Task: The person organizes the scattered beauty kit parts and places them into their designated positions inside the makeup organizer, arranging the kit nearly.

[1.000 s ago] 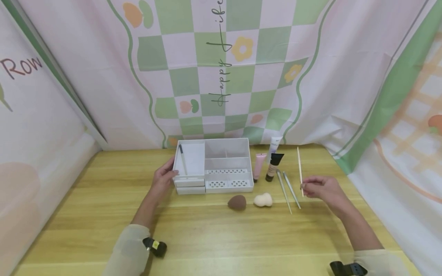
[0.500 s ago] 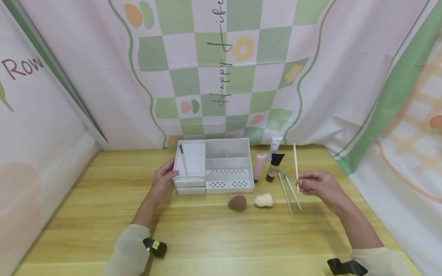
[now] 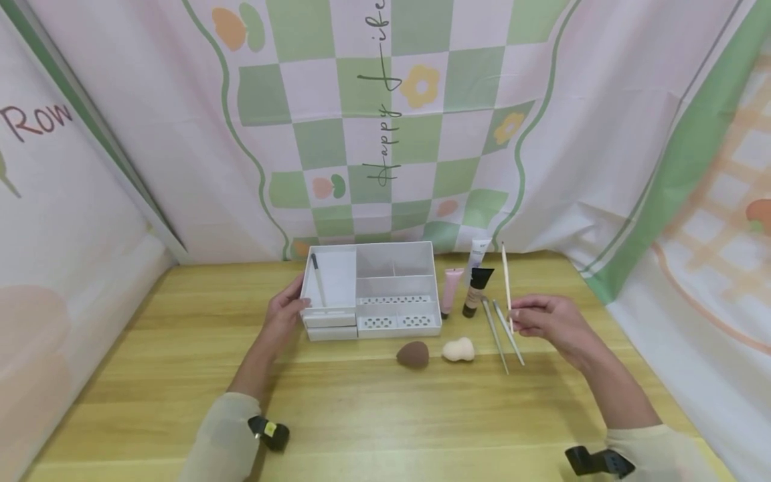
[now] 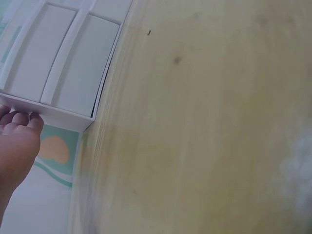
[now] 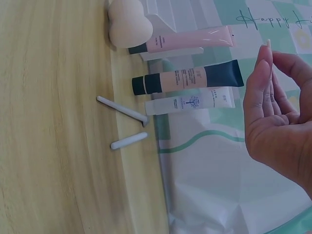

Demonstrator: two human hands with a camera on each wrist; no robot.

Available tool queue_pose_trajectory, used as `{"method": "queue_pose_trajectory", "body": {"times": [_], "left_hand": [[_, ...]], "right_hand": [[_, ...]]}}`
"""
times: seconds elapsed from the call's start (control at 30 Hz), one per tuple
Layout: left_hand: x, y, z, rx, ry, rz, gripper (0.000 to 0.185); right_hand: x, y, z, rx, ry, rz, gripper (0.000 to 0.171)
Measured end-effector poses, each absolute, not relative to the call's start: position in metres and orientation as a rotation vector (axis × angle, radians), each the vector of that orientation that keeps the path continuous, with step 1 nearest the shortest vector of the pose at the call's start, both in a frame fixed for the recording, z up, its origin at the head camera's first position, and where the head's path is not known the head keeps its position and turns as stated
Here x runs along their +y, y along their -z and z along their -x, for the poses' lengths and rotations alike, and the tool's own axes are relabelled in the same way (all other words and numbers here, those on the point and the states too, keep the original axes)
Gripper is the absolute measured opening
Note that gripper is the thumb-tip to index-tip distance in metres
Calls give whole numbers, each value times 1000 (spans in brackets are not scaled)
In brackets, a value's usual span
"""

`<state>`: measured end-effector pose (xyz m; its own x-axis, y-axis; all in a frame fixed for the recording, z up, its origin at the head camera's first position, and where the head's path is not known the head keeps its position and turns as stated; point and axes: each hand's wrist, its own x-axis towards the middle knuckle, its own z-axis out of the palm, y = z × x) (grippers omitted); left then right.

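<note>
Head: wood-grain tabletop [image 3: 361, 422], printed cloth [image 3: 415, 140] behind

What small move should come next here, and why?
Probably the right hand should bring the pale stick it pinches over to the left section of the white organizer: a dark-tipped brush already sits there, and the left hand holds the organizer's side.

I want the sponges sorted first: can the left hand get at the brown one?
Probably yes: the brown sponge lies in front of the organizer, and the way round its near corner looks free. The left hand holds the organizer, so would likely let go first.
</note>
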<state>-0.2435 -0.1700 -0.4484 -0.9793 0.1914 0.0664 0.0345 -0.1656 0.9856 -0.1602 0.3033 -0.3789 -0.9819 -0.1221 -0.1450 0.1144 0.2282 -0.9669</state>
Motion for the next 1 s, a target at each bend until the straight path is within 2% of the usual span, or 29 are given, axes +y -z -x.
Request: {"method": "queue_pose_trajectory", "body": {"times": [0.43, 0.6, 0.77, 1.0], "left_hand": [[-172, 452, 246, 1948, -2299, -283, 65], [-172, 452, 245, 1950, -2297, -270, 66], [-171, 450, 245, 1949, -2299, -265, 65], [-171, 450, 245, 1953, -2299, -270, 65]], "right_hand": [[292, 379, 163, 2182, 1967, 46, 16], [283, 378, 165, 2204, 1926, 40, 11], [276, 376, 167, 2231, 1888, 58, 16], [267, 373, 168, 2199, 1929, 86, 9]]}}
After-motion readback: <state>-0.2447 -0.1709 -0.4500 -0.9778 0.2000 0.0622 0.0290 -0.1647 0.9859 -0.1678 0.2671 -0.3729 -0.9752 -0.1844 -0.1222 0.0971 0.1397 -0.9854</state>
